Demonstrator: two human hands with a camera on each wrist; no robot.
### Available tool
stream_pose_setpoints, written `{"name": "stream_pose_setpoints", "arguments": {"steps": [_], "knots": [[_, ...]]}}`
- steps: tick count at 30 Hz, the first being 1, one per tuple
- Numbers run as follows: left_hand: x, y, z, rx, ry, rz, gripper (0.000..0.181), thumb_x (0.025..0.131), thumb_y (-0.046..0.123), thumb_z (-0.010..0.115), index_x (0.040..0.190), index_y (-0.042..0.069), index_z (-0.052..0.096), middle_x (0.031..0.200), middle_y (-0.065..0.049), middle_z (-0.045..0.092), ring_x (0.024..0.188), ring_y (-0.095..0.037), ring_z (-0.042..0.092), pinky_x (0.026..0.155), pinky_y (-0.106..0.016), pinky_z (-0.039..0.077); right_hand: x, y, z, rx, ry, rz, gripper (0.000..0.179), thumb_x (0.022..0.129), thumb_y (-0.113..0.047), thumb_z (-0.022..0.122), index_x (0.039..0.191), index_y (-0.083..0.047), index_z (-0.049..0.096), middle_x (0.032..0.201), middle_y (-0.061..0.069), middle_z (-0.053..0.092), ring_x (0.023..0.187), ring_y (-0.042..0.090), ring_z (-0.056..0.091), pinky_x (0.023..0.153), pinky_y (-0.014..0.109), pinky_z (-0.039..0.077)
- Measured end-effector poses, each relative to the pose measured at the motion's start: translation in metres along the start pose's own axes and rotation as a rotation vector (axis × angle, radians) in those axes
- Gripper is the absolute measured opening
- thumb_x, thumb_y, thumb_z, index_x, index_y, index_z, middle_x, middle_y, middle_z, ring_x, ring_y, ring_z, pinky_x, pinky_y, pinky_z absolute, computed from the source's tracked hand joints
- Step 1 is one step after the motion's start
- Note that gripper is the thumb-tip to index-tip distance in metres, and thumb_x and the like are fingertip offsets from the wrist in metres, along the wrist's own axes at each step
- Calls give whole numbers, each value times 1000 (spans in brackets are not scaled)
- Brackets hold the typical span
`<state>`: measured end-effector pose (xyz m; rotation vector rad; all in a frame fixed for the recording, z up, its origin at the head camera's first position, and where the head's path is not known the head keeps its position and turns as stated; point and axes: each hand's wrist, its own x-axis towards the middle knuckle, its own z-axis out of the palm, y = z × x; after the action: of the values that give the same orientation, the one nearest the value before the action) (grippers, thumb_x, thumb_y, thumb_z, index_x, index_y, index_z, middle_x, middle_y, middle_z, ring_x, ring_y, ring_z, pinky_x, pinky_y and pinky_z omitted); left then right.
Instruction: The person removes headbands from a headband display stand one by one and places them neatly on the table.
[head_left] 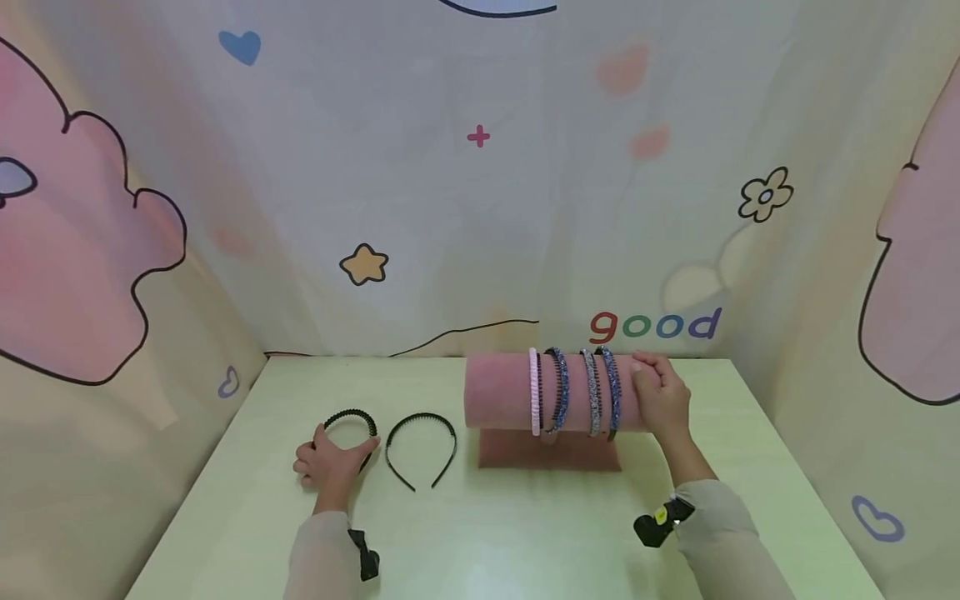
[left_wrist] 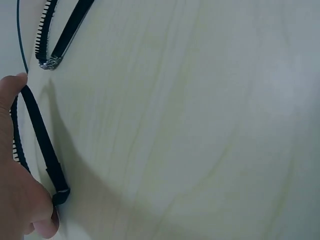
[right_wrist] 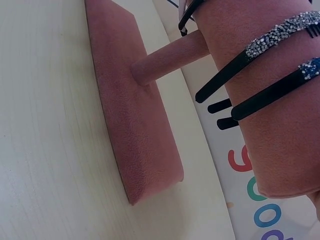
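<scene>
My left hand (head_left: 327, 462) pinches a black headband (head_left: 351, 413) at the left of the table, thumb on one side and fingers on the other. In the left wrist view, the inner teeth of this headband (left_wrist: 42, 135) show partly. A second black headband (head_left: 422, 416) lies flat just to the right, its ends facing me. With my right hand (head_left: 663, 400) I grip the right end of a pink plush display roll (head_left: 497, 390). Round the roll sit a light pink headband (head_left: 535, 392), two blue glittery ones and a silver glittery headband (right_wrist: 275, 40).
The roll stands on a flat pink base (head_left: 551, 452) joined by a short post (right_wrist: 170, 61). Everything rests on a pale wood-grain table (head_left: 465, 533). Printed curtains (head_left: 480, 217) enclose its back and sides. A small black device hangs at each wrist.
</scene>
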<state>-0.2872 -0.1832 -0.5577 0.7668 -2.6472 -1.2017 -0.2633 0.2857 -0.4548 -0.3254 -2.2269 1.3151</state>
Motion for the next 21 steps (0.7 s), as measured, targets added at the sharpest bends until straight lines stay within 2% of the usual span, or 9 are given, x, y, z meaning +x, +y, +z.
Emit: {"name": "stream_pose_setpoints", "arguments": {"steps": [5,10,16,21], "knots": [[-2,-7,2,39,9,31,106,62,51,80,142,3,28,130,-32,22,117,-48,15,90,-60,16,-1,-1,1,11,6,-18,28,89,-26,50,109,-12,64,117,13,61,101,32,55,79,45,39],[-1,-9,3,106,-4,38,107,62,49,81,141,1,27,128,-34,21,115,-49,16,88,-60,19,-1,0,2,15,14,-28,26,88,-25,51,108,-13,64,115,14,61,99,32,55,78,44,39],[-1,-8,0,151,-64,25,112,62,49,81,143,-1,21,127,-36,18,110,-49,18,87,-60,21,-2,0,2,20,5,-24,26,89,-26,52,108,-13,64,116,13,61,100,32,55,80,46,40],[-2,-11,-2,156,-130,36,116,65,48,79,146,-1,13,129,-38,13,114,-51,14,88,-61,19,-2,1,1,12,6,-32,27,89,-25,51,109,-13,64,115,13,61,98,32,56,78,44,40]]}}
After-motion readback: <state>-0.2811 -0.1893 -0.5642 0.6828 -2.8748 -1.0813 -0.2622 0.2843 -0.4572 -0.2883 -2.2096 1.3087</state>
